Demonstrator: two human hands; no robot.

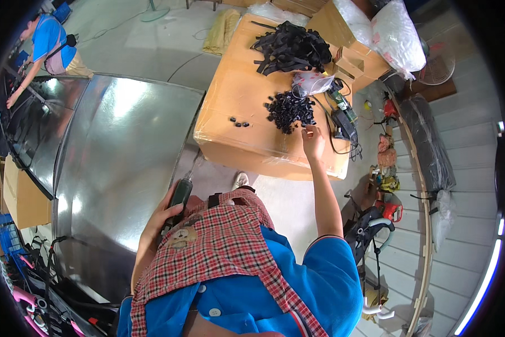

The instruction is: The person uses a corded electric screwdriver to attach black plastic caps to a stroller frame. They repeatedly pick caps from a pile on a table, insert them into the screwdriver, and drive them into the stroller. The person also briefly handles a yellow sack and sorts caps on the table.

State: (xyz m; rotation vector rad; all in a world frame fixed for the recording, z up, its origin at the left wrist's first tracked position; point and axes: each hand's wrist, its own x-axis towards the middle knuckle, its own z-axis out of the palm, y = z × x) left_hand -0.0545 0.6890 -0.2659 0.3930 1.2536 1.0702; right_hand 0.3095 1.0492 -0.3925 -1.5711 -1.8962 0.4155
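My left hand (173, 206) is wrapped round a dark green power screwdriver (182, 192), held low beside the metal table with its thin tip pointing away from me. At the near edge of a pile of small black plastic parts (290, 110), my right hand (313, 141) has its fingers drawn together. Whatever is between those fingertips is too small to make out. The pile lies on a large cardboard box (230, 143). Several black parts (239, 122) sit apart to the left of it.
Black straps (292, 48) are heaped on the box's far end. A second power tool (342, 121) with a cable lies at its right edge, near a plastic bag (313, 84). To the left stands a shiny metal table (123, 151); a co-worker (53, 42) leans over beyond it.
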